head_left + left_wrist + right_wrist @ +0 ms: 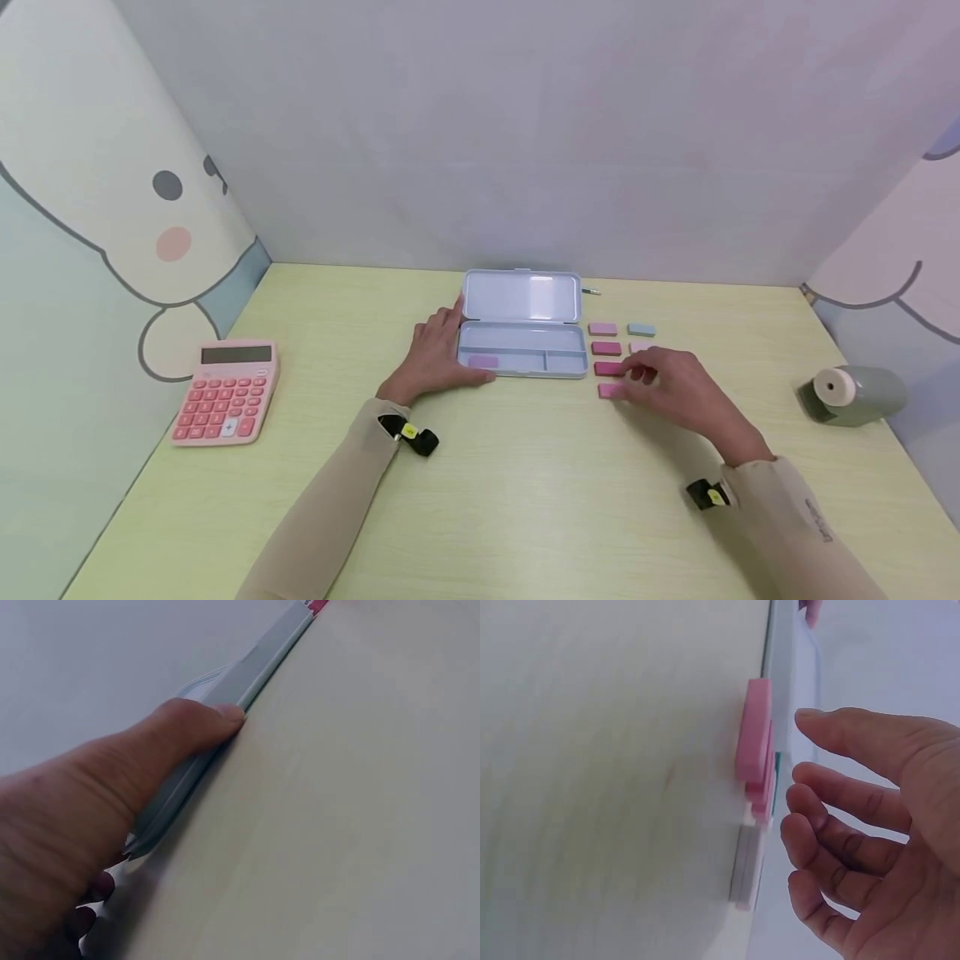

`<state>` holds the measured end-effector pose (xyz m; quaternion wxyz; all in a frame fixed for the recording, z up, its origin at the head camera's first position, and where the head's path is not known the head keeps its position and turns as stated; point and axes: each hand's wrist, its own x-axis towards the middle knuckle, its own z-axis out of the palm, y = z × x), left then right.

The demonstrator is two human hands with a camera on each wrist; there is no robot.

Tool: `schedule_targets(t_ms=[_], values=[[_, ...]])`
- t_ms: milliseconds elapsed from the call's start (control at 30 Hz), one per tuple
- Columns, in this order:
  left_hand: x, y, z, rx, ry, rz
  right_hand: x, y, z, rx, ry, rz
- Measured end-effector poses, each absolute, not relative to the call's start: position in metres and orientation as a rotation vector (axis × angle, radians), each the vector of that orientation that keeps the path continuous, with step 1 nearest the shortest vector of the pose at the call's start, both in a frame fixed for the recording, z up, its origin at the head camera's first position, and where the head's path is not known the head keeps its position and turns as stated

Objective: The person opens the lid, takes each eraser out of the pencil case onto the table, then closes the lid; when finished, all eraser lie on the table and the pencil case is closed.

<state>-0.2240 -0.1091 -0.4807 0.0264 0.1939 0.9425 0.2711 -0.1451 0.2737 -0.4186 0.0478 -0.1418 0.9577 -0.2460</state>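
A pale blue tin case (522, 348) lies with its lid raised at the back, and a lilac block (483, 362) is in its front left compartment. My left hand (435, 354) holds the case's left end, thumb along the front wall (199, 724). Right of the case are small blocks in two columns, among them a light pink block (602, 329), a dark pink block (606, 348) and a teal block (641, 330). Over the nearer blocks is my right hand (667, 387), fingers loosely bent and apart from the thumb. Nearest to it lies a pink block (754, 735). The hand hides part of the right column.
A pink calculator (227, 392) lies at the left of the table. Toward the right edge is a grey-green object with a round pale end (851, 395). A thin brush-like stick (591, 292) pokes out beside the lid. Walls stand behind and at both sides.
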Motion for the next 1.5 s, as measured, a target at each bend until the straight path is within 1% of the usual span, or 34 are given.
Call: schedule_targets(t_ms=[100,233,567,833,1200,1500], values=[[-0.223,-0.110,-0.479,0.591,2.914,0.825,-0.150,0.265,-0.418,-0.463,2.910,-0.821],[-0.223,-0.110,-0.478,0.593,2.917,0.814,-0.159,0.247,-0.416,-0.566,2.893,-0.905],[-0.224,-0.108,-0.479,0.599,2.920,0.780,-0.177,0.190,-0.409,-0.749,2.890,-0.970],[-0.223,-0.108,-0.478,0.596,2.913,0.786,-0.190,0.158,-0.411,-0.866,2.831,-0.960],[-0.223,-0.111,-0.480,0.598,2.934,0.803,-0.207,0.117,-0.418,-0.899,2.757,-0.902],[-0.223,-0.108,-0.478,0.603,2.931,0.804,-0.217,0.106,-0.425,-0.898,2.726,-0.849]])
